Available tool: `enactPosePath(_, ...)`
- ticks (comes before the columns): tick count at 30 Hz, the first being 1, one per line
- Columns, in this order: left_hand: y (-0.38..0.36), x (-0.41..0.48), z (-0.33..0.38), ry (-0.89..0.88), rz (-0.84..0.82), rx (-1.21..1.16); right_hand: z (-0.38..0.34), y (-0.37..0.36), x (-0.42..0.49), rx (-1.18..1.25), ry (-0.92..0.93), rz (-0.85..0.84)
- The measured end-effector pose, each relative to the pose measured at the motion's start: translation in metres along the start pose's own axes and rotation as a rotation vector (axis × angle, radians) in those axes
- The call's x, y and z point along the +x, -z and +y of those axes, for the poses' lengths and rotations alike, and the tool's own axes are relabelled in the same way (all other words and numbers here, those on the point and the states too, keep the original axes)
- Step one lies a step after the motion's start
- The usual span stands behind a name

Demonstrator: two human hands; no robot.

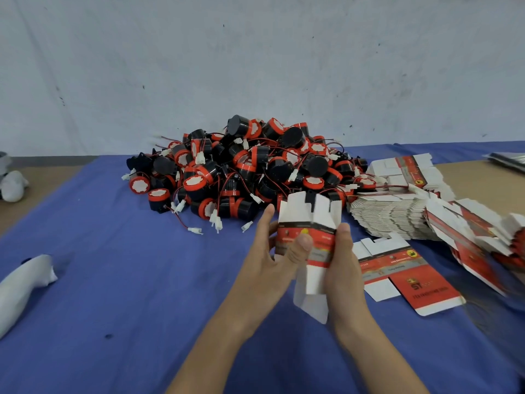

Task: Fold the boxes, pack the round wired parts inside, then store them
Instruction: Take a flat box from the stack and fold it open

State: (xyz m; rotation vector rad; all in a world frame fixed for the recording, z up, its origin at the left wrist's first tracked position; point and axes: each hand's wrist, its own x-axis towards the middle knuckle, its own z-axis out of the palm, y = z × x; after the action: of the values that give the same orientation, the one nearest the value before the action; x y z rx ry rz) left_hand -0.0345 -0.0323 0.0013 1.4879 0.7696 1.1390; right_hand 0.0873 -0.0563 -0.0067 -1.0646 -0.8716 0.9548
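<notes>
Over blue cloth (127,285), left hand (271,261), right hand (343,260), grips clamped on box (311,213), print unreadable

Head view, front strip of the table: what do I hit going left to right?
white cloth bundle → left hand → half-folded box, held between both hands → right hand → loose flat box → slumped flat boxes at the right edge.

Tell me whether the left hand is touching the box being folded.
Touching. The head view shows the thumb of the left hand pressed on the red front of the box.
</notes>
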Motion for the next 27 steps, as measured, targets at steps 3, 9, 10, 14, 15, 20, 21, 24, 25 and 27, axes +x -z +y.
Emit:
enactPosePath(3, 0.003, 0.000, 0.003, 0.037, 0.020, -0.022, -0.005, 0.009, 0.006, 0.139, -0.220, 0.084)
enactPosePath(9, 0.007, 0.005, 0.005, 0.172, 0.048, -0.035, -0.008, 0.017, 0.008, 0.306, -0.359, -0.026)
enactPosePath(10, 0.006, 0.005, 0.006, 0.191, 0.051, -0.023, -0.008, 0.018, 0.007, 0.334, -0.361, -0.037)
enactPosePath(14, 0.006, 0.007, 0.003, 0.236, 0.036, 0.047, -0.003, 0.023, 0.010, 0.330, -0.369, -0.045)
enactPosePath(15, 0.006, 0.007, 0.002, 0.250, 0.016, 0.048, -0.002, 0.024, 0.012, 0.293, -0.375, -0.035)
enactPosePath(20, 0.005, 0.003, -0.002, 0.277, -0.054, -0.016, 0.007, 0.021, 0.016, 0.185, -0.320, -0.003)
enactPosePath(21, 0.006, 0.004, -0.001, 0.250, -0.014, -0.011, 0.008, 0.022, 0.017, 0.118, -0.262, 0.006)
enactPosePath(24, 0.009, 0.006, 0.000, 0.137, 0.150, 0.011, -0.002, 0.023, 0.018, -0.012, -0.075, 0.142)
enactPosePath(25, 0.010, 0.006, 0.000, 0.088, 0.207, 0.043, -0.003, 0.025, 0.020, -0.017, -0.018, 0.172)
enactPosePath(27, 0.008, 0.004, -0.002, -0.015, 0.279, 0.134, -0.006, 0.027, 0.020, -0.087, 0.118, 0.109)
